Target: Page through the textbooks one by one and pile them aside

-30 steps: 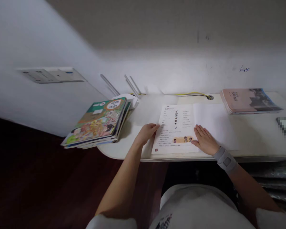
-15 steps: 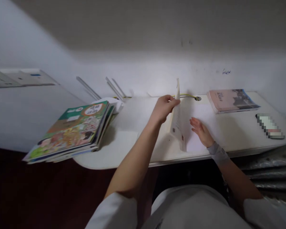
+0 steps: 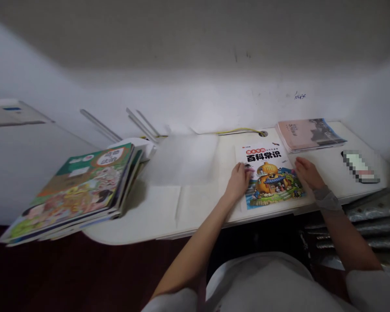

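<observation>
A closed picture book (image 3: 268,174) with a white cover, red and black title and an orange drawing lies flat on the white desk (image 3: 195,203). My left hand (image 3: 238,181) rests on the book's left edge, fingers together and curled over it. My right hand (image 3: 307,172) lies at the book's right edge, fingers loosely stretched and touching the cover. A grey band wraps my right wrist.
A stack of colourful books (image 3: 81,190) overhangs the desk's left end. A pink book (image 3: 308,133) lies at the back right, with a blurred flat object (image 3: 360,166) beside it. A yellow cable (image 3: 237,131) runs along the wall. Thin rods lean at the back left.
The book was open a second ago. My left hand lifted the left half, swung it over to the right and shut it. The cover now faces up and both hands rest at its edges.
</observation>
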`<action>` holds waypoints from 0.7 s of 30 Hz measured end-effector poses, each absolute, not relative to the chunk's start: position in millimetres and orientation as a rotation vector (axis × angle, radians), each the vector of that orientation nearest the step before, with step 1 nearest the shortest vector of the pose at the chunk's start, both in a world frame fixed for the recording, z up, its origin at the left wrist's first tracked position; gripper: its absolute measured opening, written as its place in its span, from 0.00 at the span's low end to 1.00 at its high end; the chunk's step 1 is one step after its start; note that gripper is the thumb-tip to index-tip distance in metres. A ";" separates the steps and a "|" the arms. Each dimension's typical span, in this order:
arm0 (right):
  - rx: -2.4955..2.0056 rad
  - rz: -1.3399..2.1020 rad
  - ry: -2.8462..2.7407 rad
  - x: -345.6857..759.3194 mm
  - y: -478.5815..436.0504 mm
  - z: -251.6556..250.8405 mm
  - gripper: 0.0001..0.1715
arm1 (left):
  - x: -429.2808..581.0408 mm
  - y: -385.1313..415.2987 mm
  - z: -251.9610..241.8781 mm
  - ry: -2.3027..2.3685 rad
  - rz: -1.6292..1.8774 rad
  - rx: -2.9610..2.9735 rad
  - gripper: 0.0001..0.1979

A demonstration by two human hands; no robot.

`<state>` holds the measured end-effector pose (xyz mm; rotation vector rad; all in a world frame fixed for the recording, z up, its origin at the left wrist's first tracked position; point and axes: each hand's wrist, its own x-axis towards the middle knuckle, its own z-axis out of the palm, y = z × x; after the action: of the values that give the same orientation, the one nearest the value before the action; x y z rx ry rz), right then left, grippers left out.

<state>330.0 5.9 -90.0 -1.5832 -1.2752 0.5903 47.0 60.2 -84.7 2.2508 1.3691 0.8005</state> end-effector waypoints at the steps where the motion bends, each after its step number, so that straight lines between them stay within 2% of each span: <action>1: -1.626 0.507 -1.290 332.7 3.7 -93.7 0.38 | 41.8 57.3 -96.4 1.377 0.791 2.277 0.18; 6: -1.799 0.296 -1.573 328.3 -3.6 -110.8 0.41 | 32.4 48.9 -119.3 1.349 0.820 2.413 0.21; 10: -1.830 0.239 -1.695 321.6 -3.9 -122.5 0.44 | 30.4 52.9 -119.4 1.338 0.764 2.440 0.26; 15: -1.815 0.240 -1.683 324.4 -2.5 -125.7 0.43 | 31.4 47.0 -109.1 1.365 0.797 2.438 0.27; 18: -1.802 0.251 -1.645 324.2 -3.1 -121.9 0.40 | 44.9 30.4 -91.2 1.141 0.766 2.585 0.31; 21: -1.782 0.286 -1.626 322.1 -4.4 -116.0 0.36 | 67.6 11.6 -74.9 0.795 0.534 2.736 0.32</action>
<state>322.1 -4.4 -116.0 -1.7822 -1.6263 0.2863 67.6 11.6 -74.9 2.7364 0.7946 0.5339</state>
